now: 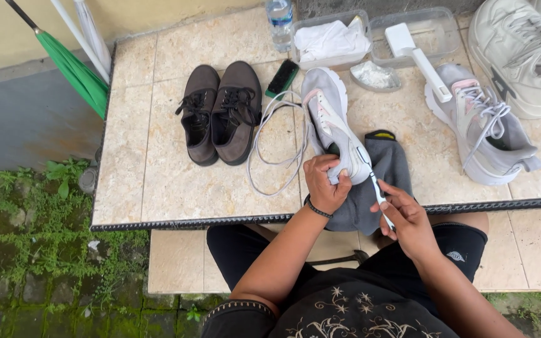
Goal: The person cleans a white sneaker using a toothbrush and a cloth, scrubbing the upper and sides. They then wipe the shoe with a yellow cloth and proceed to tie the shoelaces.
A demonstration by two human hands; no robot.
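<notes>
Off the left edge of the beige tiled surface (158,181), a green-bristled broom with pale handles (76,69) leans against the wall. Near the surface's left half sits a pair of dark brown lace-up shoes (220,112), side by side and touching. Just right of them, toward the far edge, lies a small black and green brush (282,78), and a loose grey-white shoelace (270,147) loops across the tiles between the brown pair and the middle. At the far edge stands a clear plastic bottle (280,22), then a clear plastic tub holding white cloth (331,40).

Near the front edge, in the middle, the left hand (325,184) is closed around the end of a white and grey laceless sneaker with pink trim (330,122), which lies lengthwise over a dark grey cloth (389,166) draped across the front edge. Just beside it, the right hand (408,219) is closed on a slim white toothbrush (376,188), its head touching the sneaker.

Farther right, a small dish of white powder (374,76) sits by a second clear tub (436,31), with a white long-handled brush (417,56) resting across its rim. The matching grey and pink laced sneaker (486,128) lies near the right side, and a pair of bulky off-white sneakers (524,50) fills the far right corner.
</notes>
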